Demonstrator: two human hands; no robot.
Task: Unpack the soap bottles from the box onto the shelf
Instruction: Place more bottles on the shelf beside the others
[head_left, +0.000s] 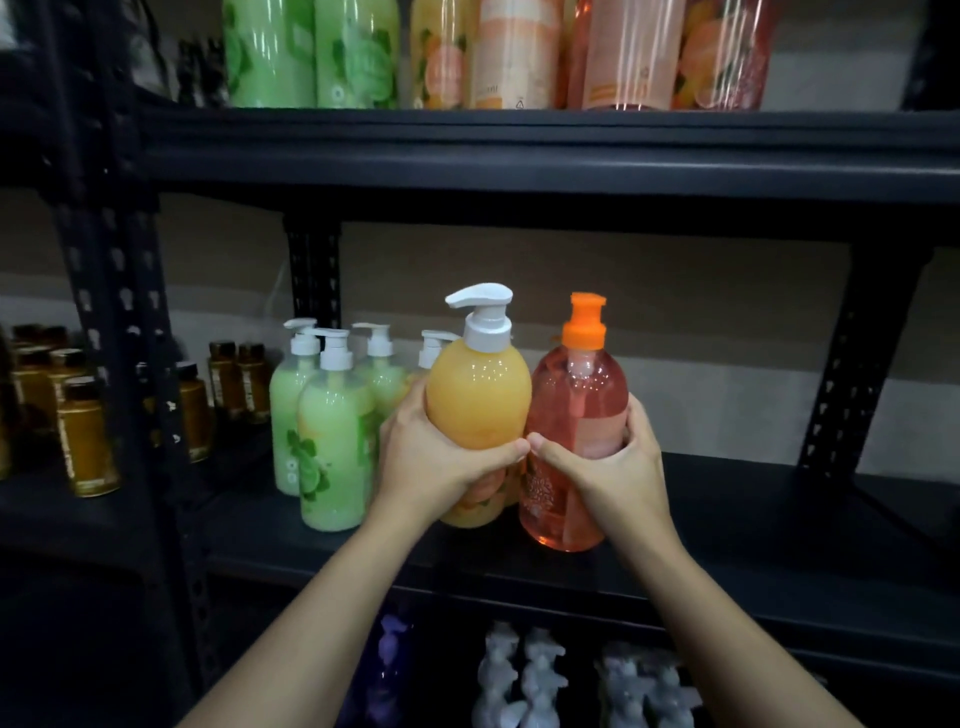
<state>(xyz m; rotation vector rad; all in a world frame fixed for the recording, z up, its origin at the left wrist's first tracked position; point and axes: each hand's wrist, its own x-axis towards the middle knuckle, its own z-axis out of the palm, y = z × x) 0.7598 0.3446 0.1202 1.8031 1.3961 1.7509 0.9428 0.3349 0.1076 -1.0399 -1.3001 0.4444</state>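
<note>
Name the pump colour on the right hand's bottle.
Orange pump on the pink bottle, clearest in head view.

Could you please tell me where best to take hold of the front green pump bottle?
Probably take the front green bottle round its body, hand coming from the front. It stands upright, foremost in its group, front face clear; other green bottles crowd behind, and the left hand sits close on its right.
</note>
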